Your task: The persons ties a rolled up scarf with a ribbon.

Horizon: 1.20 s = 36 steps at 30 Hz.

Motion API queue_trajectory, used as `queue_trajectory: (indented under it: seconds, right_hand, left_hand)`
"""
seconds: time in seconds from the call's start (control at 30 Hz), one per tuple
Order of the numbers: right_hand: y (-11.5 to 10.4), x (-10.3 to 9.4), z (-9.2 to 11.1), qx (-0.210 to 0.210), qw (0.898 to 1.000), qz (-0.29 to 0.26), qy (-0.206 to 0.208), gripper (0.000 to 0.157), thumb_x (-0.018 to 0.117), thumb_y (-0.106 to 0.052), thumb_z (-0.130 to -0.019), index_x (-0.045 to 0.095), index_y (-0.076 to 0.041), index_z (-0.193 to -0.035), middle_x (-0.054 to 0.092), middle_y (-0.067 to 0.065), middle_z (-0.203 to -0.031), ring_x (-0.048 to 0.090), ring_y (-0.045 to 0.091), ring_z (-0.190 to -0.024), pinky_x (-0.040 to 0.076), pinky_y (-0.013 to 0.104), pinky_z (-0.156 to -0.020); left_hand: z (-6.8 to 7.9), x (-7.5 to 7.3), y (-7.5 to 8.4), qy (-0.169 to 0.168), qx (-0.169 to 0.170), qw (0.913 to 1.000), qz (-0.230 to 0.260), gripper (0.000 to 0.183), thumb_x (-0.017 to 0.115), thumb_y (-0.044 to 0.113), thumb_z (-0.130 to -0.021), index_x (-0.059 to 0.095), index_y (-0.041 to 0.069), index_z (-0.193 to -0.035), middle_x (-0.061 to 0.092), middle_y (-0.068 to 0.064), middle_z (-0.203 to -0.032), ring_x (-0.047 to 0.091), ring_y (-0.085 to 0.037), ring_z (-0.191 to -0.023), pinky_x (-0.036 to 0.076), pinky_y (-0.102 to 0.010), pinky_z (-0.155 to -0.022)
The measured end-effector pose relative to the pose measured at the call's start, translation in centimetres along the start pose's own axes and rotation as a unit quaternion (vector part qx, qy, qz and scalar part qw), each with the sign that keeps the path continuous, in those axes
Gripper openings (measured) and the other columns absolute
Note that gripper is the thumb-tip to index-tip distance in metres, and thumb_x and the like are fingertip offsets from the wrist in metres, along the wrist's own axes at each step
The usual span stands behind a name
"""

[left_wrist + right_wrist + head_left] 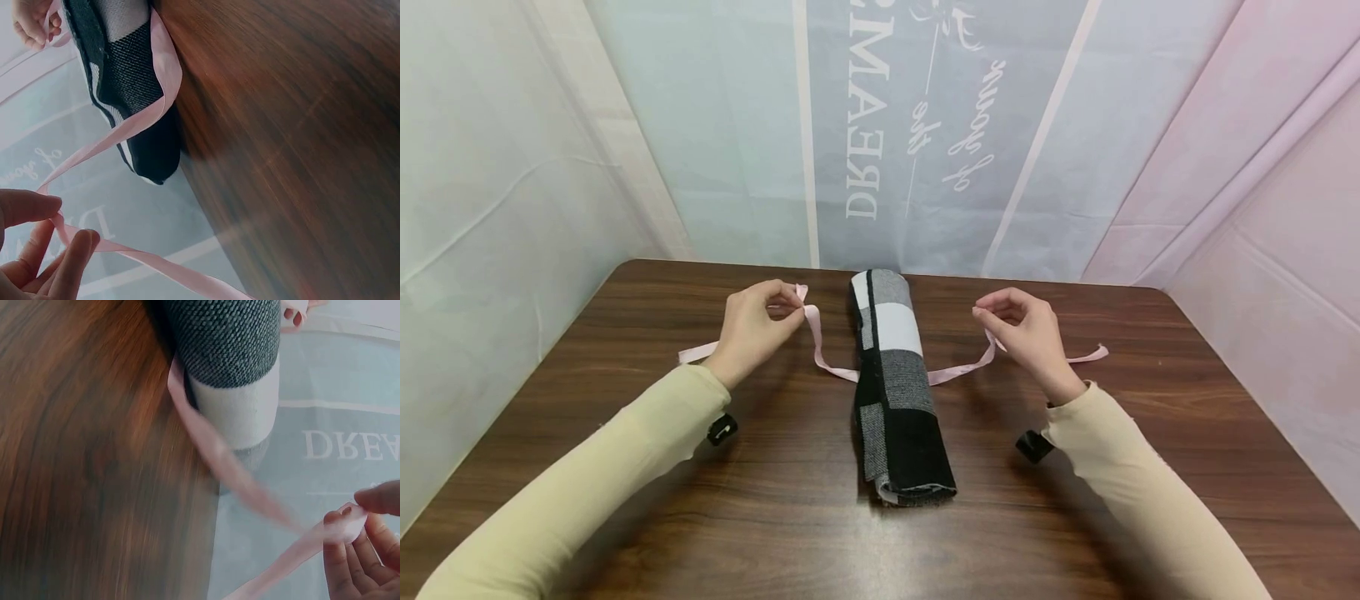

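Note:
A rolled cloth (901, 392) in black, white and grey checks lies lengthwise on the wooden table. Under its middle runs a pink ribbon (835, 371), coming out on both sides. My left hand (758, 321) pinches the ribbon's left length between thumb and fingertips, raised above the table; the loose end trails behind the wrist. On the other side, my right hand (1021, 329) pinches the right length, its tail (1088, 356) stretching out to the right. In the left wrist view the ribbon (147, 119) rises from beneath the roll to the fingers.
The brown wooden table (820, 533) ends at the back against a pale curtain (737, 150) with mirrored lettering. Light fabric walls (1292, 275) stand at both sides. A black wrist strap (722, 429) shows under the left sleeve, another black piece (1033, 446) under the right.

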State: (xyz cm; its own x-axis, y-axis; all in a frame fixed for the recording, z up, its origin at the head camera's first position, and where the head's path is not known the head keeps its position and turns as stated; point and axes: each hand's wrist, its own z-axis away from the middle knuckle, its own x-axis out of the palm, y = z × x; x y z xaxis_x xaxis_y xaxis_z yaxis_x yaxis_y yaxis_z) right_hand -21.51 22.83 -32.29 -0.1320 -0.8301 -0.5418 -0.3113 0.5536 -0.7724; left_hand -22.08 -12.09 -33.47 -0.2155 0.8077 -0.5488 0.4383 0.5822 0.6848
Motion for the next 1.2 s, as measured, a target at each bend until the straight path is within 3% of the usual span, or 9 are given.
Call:
queue_trajectory:
  seconds: [0.13,0.37,0.47,0.6,0.77,0.9,1.1,1.2]
  right_hand:
    - [-0.1,0.5,-0.1,-0.017,0.999,-0.029,-0.014,0.02,0.063,-0.016,-0.093,0.066,0.0,-0.103,0.069,0.021,-0.096,0.063,-0.002,-0.075,0.049,0.015,-0.067]
    - [-0.6,1.4,-0.3,-0.016,0.997,-0.066,-0.039,0.016,0.058,-0.006,-0.094,0.066,0.003,-0.105,0.068,0.024,-0.101,0.067,0.002,-0.076,0.057,0.029,-0.074]
    - [-0.9,1.7,-0.3,-0.011,0.997,-0.069,-0.045,0.017,0.058,-0.005,-0.094,0.067,0.003,-0.105,0.07,0.022,-0.099,0.067,0.003,-0.077,0.056,0.026,-0.075]
    - [-1.2,2.1,-0.3,-0.011,0.996,-0.065,-0.054,0.018,0.058,-0.007,-0.094,0.069,0.002,-0.106,0.071,0.021,-0.094,0.066,0.001,-0.075,0.057,0.027,-0.073]
    - [-1.8,2.6,-0.1,-0.007,0.996,-0.061,-0.07,0.021,0.059,-0.014,-0.094,0.069,-0.002,-0.108,0.07,0.022,-0.097,0.068,0.007,-0.075,0.056,0.034,-0.064]
    - [-2.4,3.2,-0.2,-0.002,0.995,-0.061,-0.083,0.024,0.061,-0.02,-0.094,0.069,-0.003,-0.109,0.071,0.02,-0.097,0.068,0.009,-0.075,0.055,0.031,-0.057]
    - [-3.1,4.2,-0.5,-0.003,0.991,-0.087,-0.103,0.025,0.062,-0.021,-0.093,0.069,-0.002,-0.108,0.071,0.013,-0.087,0.066,0.01,-0.068,0.055,0.029,-0.062]
    - [-3.4,4.7,-0.6,0.006,0.989,-0.096,-0.113,0.026,0.063,-0.023,-0.093,0.069,-0.003,-0.109,0.071,0.016,-0.086,0.065,0.012,-0.066,0.055,0.029,-0.062]
  left_hand:
    - [-0.1,0.4,0.4,-0.005,0.013,0.9999,0.008,0.004,0.065,-0.002,-0.08,0.066,-0.002,-0.084,0.069,-0.018,-0.107,0.071,-0.028,-0.09,0.057,-0.034,-0.078]
    - [-0.2,1.1,1.2,-0.016,0.035,0.9989,0.027,0.004,0.066,-0.001,-0.081,0.066,-0.002,-0.084,0.068,-0.019,-0.111,0.07,-0.031,-0.09,0.057,-0.037,-0.08]
    - [-0.2,1.4,1.5,-0.015,0.04,0.9986,0.03,0.004,0.068,0.0,-0.081,0.066,-0.001,-0.084,0.068,-0.019,-0.111,0.07,-0.03,-0.09,0.057,-0.035,-0.08]
    - [-0.4,1.8,1.9,-0.011,0.051,0.9979,0.038,0.005,0.07,0.001,-0.081,0.065,0.0,-0.082,0.068,-0.018,-0.112,0.071,-0.029,-0.091,0.057,-0.035,-0.081]
    - [-0.5,2.5,2.4,-0.018,0.064,0.9961,0.058,0.008,0.073,0.003,-0.08,0.064,0.001,-0.081,0.068,-0.017,-0.112,0.071,-0.028,-0.091,0.056,-0.037,-0.082]
    - [-0.5,3.1,2.7,-0.023,0.071,0.9942,0.077,0.009,0.073,0.003,-0.08,0.064,0.001,-0.08,0.068,-0.016,-0.112,0.071,-0.027,-0.089,0.056,-0.037,-0.082]
    - [-0.5,3.9,3.1,-0.027,0.09,0.9903,0.103,0.01,0.074,0.003,-0.08,0.064,0.001,-0.08,0.068,-0.016,-0.112,0.07,-0.026,-0.093,0.055,-0.04,-0.084]
    - [-0.5,4.3,3.4,-0.034,0.099,0.9881,0.113,0.009,0.073,0.002,-0.08,0.064,0.001,-0.081,0.067,-0.016,-0.113,0.068,-0.025,-0.097,0.055,-0.038,-0.085]
